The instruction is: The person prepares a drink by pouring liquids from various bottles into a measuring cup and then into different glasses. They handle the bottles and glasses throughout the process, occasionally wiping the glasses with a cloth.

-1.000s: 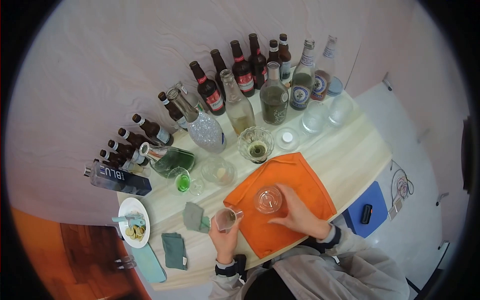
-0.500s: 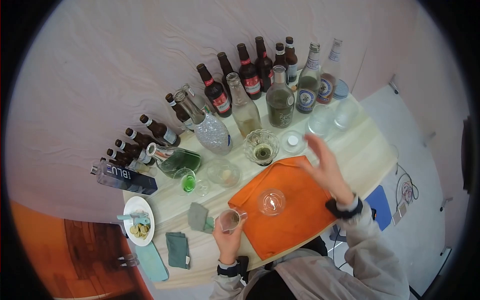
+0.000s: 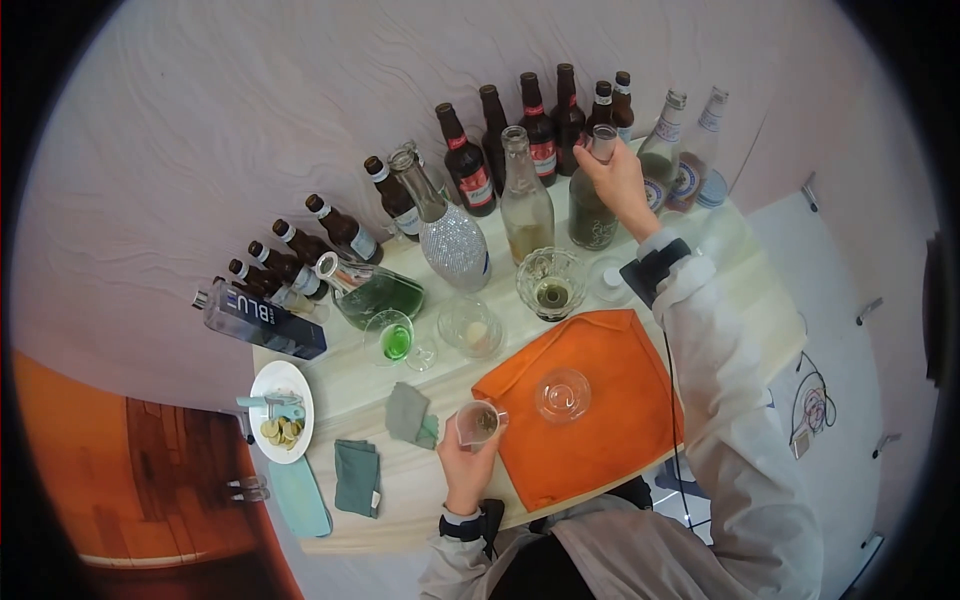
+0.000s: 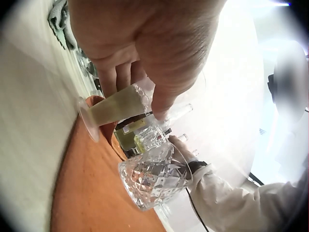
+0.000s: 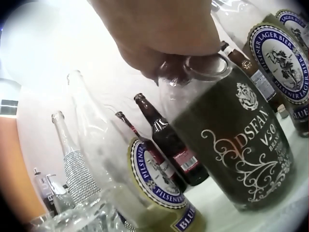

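My left hand (image 3: 468, 478) holds a small frosted cup (image 3: 478, 424) with pale liquid in it, over the near left edge of an orange cloth (image 3: 620, 440). In the left wrist view the cup (image 4: 116, 107) has a wide flat foot. My right hand (image 3: 622, 188) grips the neck of a dark brandy bottle (image 5: 241, 150) with white lettering, which stands on the table in the back row. A cut-glass tumbler (image 4: 154, 181) sits on the orange cloth between my two arms.
A scalloped glass bowl (image 3: 552, 285) with liquid stands behind the cloth, beside a round glass dish (image 3: 610, 280). Left of them are a rhinestone bottle (image 3: 455, 245), a green decanter (image 3: 385, 295) and a glass of green drink (image 3: 397, 342). Brown beer bottles (image 3: 467, 170) line the wall.
My right hand has left the tumbler, reached up and to the back, and taken hold of the brandy bottle's neck. My left hand keeps the cup near the same place.
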{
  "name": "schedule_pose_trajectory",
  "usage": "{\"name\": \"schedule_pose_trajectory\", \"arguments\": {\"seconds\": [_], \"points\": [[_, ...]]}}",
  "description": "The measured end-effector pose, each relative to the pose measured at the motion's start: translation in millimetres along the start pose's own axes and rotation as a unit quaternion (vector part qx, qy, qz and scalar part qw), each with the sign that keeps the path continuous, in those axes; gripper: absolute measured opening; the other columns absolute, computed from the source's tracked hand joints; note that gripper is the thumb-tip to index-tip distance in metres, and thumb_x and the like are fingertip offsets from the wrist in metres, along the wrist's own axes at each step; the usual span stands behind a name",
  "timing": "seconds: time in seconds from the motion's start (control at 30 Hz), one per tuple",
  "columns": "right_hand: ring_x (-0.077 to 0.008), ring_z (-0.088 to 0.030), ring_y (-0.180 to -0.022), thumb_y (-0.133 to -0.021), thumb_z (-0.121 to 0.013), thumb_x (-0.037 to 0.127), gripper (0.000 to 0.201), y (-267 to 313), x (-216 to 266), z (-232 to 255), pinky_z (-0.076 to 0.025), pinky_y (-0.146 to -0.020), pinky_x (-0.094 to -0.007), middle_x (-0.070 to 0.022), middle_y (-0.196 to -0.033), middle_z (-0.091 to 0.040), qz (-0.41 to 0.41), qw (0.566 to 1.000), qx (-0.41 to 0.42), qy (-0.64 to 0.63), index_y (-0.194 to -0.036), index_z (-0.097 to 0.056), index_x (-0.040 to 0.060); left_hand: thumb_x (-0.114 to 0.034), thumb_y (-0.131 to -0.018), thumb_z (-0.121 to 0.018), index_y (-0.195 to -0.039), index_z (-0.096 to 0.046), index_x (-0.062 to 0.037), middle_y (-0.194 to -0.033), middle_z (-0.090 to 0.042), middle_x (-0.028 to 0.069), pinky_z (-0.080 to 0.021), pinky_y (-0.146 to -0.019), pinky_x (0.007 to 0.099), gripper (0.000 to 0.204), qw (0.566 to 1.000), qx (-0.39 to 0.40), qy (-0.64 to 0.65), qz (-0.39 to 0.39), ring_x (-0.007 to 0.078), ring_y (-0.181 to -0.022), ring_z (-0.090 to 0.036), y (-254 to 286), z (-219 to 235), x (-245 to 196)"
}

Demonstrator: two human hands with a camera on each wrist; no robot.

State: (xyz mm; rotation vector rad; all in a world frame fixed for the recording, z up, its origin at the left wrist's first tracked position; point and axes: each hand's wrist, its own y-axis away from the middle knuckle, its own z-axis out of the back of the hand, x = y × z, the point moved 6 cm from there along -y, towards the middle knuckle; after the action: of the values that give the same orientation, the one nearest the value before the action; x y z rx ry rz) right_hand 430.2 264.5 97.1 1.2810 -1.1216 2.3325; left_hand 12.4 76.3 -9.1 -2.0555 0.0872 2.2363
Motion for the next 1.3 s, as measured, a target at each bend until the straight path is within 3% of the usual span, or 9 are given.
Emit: {"name": "schedule_pose_trajectory", "arguments": {"seconds": [0.1,0.13,0.2,0.23,0.3,0.83,1.03,1.23,1.3], "points": [[-0.0306,-0.071,-0.081,-0.09,-0.078,0.03,0.034,0.5,0.5,2.3,-0.055,-0.078,-0.0403,-0.0156,-0.088,-0.073,0.005,1.0,0.008,0.014,-0.1,-0.064,0.001,-0.006,-0.088,-0.085,-0.119,-0.066,0.0011,-0.109,-0.075,0.0074,-0.056,-0.089,0.0294,0.038,1.0,0.011,-0.015,-0.012,0.0128,-0.098,-0.07,-1.8,1.7,3.6],[-0.0306,-0.071,-0.081,-0.09,-0.078,0.03,0.034,0.4,1.6,2.4,-0.055,-0.078,-0.0403,-0.0156,-0.088,-0.073,0.005,1.0,0.008,0.015,-0.1,-0.064,0.001,-0.002,-0.088,-0.083,-0.124,-0.062,0.0023,-0.116,-0.073,0.0103,-0.057,-0.094,0.0324,0.042,0.999,0.029,-0.034,-0.006,0.0169,-0.105,-0.071,-1.7,2.4,5.9],[-0.017,-0.065,-0.078,-0.092,-0.078,0.033,0.034,0.8,0.8,1.5,-0.053,-0.076,-0.0347,-0.0091,-0.084,-0.071,0.01,1.0,-0.003,0.023,-0.097,-0.066,0.0018,0.003,-0.088,-0.08,-0.128,-0.059,0.0035,-0.124,-0.071,0.0131,-0.057,-0.098,0.0354,0.046,0.998,0.046,-0.052,0.001,0.0211,-0.111,-0.071,-1.2,2.5,8.1],[-0.017,-0.065,-0.078,-0.092,-0.078,0.033,0.034,0.7,0.2,0.6,-0.053,-0.076,-0.0347,-0.0091,-0.084,-0.071,0.012,1.0,-0.001,0.023,-0.097,-0.066,0.0018,0.003,-0.088,-0.08,-0.128,-0.059,0.0036,-0.123,-0.071,0.0129,-0.057,-0.098,0.0352,0.045,0.998,0.047,-0.041,-0.001,0.0209,-0.11,-0.071,-1.0,2.3,8.2],[-0.0272,-0.069,-0.078,-0.09,-0.078,0.03,0.034,1.3,-1.0,0.9,-0.054,-0.077,-0.0388,-0.0145,-0.087,-0.072,-0.003,1.0,0.0,0.013,-0.101,-0.064,0.001,0.003,-0.088,-0.08,-0.127,-0.059,0.0037,-0.123,-0.071,0.0128,-0.057,-0.098,0.035,0.045,0.999,0.045,-0.03,-0.003,0.0206,-0.11,-0.072,-0.8,2.2,7.2],[-0.0253,-0.069,-0.077,-0.091,-0.077,0.028,0.031,-3.2,-1.6,1.5,-0.054,-0.076,-0.0378,-0.0151,-0.085,-0.072,0.035,0.999,-0.03,0.0,-0.101,-0.065,0.0007,-0.001,-0.086,-0.084,-0.125,-0.063,0.0021,-0.116,-0.072,0.0099,-0.056,-0.094,0.0319,0.045,0.998,0.036,-0.041,-0.014,0.0172,-0.105,-0.071,-2.2,3.7,8.2],[-0.0182,-0.068,-0.074,-0.094,-0.079,0.032,0.034,22.3,51.0,31.6,-0.054,-0.073,-0.0344,-0.0115,-0.082,-0.072,0.028,0.998,-0.056,0.007,-0.096,-0.064,0.0014,-0.003,-0.086,-0.085,-0.122,-0.064,0.002,-0.115,-0.073,0.0094,-0.056,-0.093,0.0315,0.042,0.998,0.03,-0.049,-0.02,0.0157,-0.103,-0.071,-2.7,3.0,12.0],[-0.0095,-0.061,-0.073,-0.095,-0.079,0.026,0.028,41.7,106.5,83.0,-0.051,-0.07,-0.0291,-0.0039,-0.077,-0.068,0.117,0.99,-0.073,0.01,-0.092,-0.062,0.0035,-0.002,-0.087,-0.084,-0.123,-0.064,0.0024,-0.117,-0.072,0.0092,-0.056,-0.094,0.0313,0.042,0.998,0.035,-0.039,-0.018,0.0148,-0.106,-0.069,-2.4,2.6,10.5],[-0.0084,-0.06,-0.074,-0.095,-0.079,0.023,0.025,59.7,120.4,98.4,-0.051,-0.07,-0.0278,-0.0023,-0.079,-0.069,0.063,0.998,-0.029,0.012,-0.091,-0.062,0.0039,-0.002,-0.087,-0.084,-0.123,-0.063,0.0024,-0.117,-0.072,0.0089,-0.056,-0.095,0.0313,0.042,0.999,0.033,-0.034,-0.02,0.0147,-0.106,-0.069,-3.4,1.9,10.4]]}}
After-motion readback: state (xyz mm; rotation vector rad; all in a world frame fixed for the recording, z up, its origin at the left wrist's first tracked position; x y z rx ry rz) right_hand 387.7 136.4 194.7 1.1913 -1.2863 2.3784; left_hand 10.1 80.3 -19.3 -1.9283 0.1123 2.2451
